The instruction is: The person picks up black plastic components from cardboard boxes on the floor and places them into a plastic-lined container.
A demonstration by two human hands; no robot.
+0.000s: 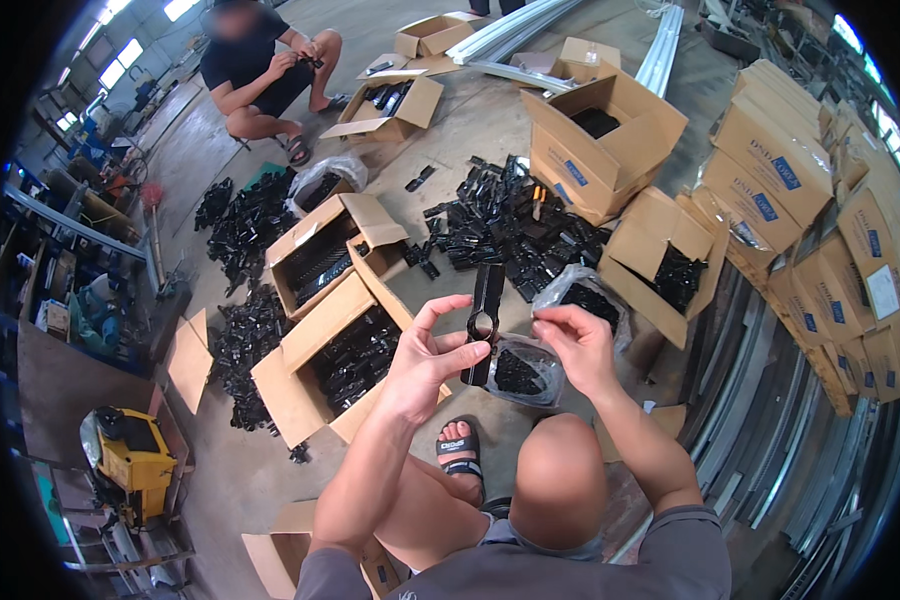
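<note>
My left hand (422, 358) is closed on a long black clamp bracket (487, 292), held upright, with a round opening at its middle. To the right of the bracket and apart from it, my right hand (582, 350) is raised with thumb and fingertips pinched together. What lies in that pinch is too small to make out. Below my hands sits a clear plastic bag (552, 388) of small black parts; a second plastic bag (622, 325) stands beyond my right hand. An open cardboard box (288, 362) of black parts is left of my left hand.
Heaps of black parts (515, 215) cover the floor ahead. More open boxes (610, 150) stand around them. Stacked cartons (770, 165) and long metal bars (770, 450) line the right. A yellow machine (135, 460) is at left. Another person (260, 80) squats at far left, handling a black part.
</note>
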